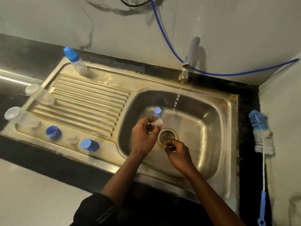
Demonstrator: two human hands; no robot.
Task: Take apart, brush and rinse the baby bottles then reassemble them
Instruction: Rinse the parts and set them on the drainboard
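Rinsing looks like the step in hand, or maybe the tail end of pulling one top apart, hard to call. The person's left hand (143, 136) is over the sink (211, 128), fingers curled round a blue bottle top (157, 111) with something clear or whitish at its near end. It's blurred, so whether that's the teat is a guess. The piece sits just beside the thin stream of water (176, 99) from the tap (189, 57), not under it.

The right hand (178, 152) hangs above the drain (167, 136) with its fingertips drawn close together. It can't be made out whether it's pinching some small part or nothing.

Over on the draining side stand two open bottles (42, 96) (16, 114), plus two loose blue caps (53, 131) (89, 145) along the front edge. One capped bottle (76, 64) stands at the back, so that one probably hasn't been taken apart yet. The brush (262, 136) lies on the tabletop (249, 101) right of the sink, well away from both hands.

Best guess for the next move: shift the top sideways into the stream and turn it so water runs through. Wet plastic is slippery, so a firm hold is needed right above that drain.
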